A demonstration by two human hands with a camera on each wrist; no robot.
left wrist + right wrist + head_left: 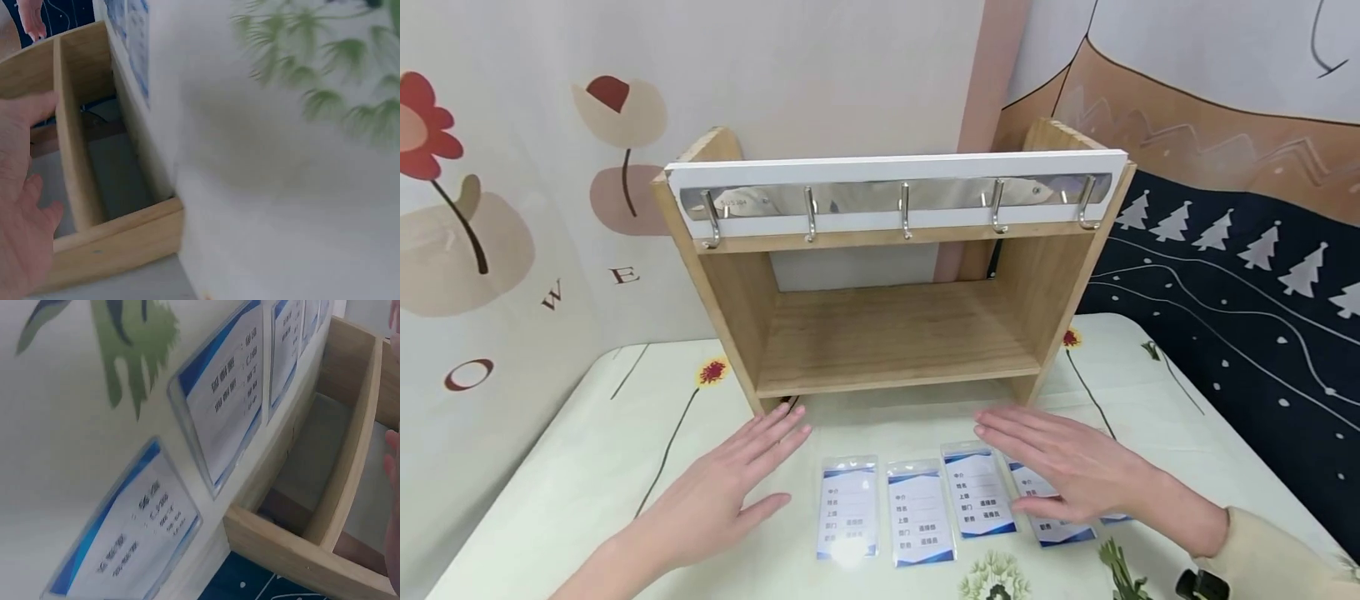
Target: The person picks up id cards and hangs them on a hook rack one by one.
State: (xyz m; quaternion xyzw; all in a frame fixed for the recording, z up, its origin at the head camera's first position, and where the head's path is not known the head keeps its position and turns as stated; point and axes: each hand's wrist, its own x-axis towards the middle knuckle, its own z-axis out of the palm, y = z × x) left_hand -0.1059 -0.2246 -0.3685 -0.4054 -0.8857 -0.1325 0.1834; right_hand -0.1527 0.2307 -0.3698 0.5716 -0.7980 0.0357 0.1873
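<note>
My left hand [722, 492] is held over the cloth in front of the wooden shelf [895, 333], fingers straight and thumb apart, holding nothing. My right hand [1067, 458], likewise with straight fingers, is over the right-hand cards and partly hides them. Several badge cards in clear sleeves, white with blue corners, lie in a row; one card [847, 508] is nearest my left hand, and another card [977, 492] is just left of my right thumb. The right wrist view shows a card [134, 525] at the end of the row, beside the shelf.
A metal hook rail [895, 196] on a white strip runs across the shelf's top front. The flower-printed cloth [655, 400] covers the table. Behind hang a pale patterned curtain [850, 75] and a dark tree-printed one [1225, 333].
</note>
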